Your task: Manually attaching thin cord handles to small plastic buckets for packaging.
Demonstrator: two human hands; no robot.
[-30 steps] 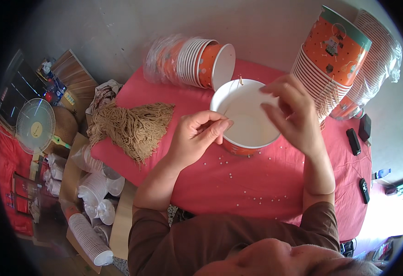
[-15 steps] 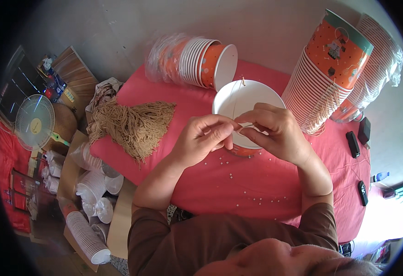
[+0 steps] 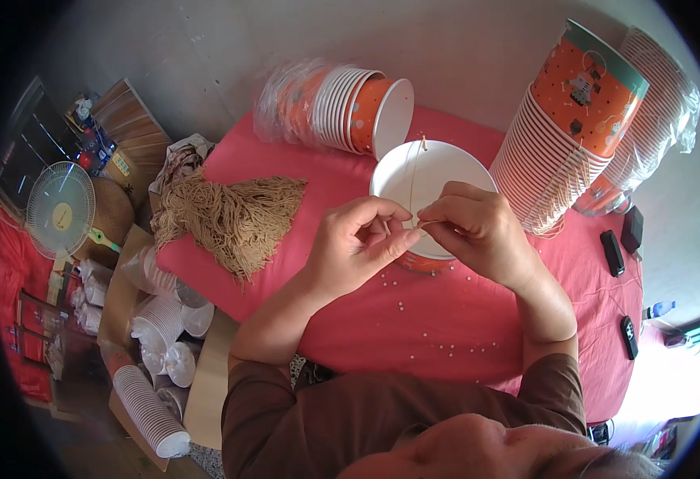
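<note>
Pinching the thin tan cord [image 3: 414, 176] between thumb and forefinger of the bare right hand [image 3: 481, 235], brought in from a blurred, raised position over the round, white-lined, orange paper bucket [image 3: 455, 169] a second ago to just beside the bare left hand [image 3: 346, 243]. Meeting at the fingertips half a second ago; now parted at the left thumb and forefinger, with any hold by the curled fingers behind too small to tell. Suggesting, for the handling of the cord, a hold resting mainly on the right. Drawn nearly straight from the bucket's far rim, across its mouth, to the near side. Unchanged: bucket on the pink cloth-covered table [image 3: 382, 319], between the loose tan bundle of cords [image 3: 242, 215] and the tall nested stack of orange paper buckets [image 3: 585, 96].
</note>
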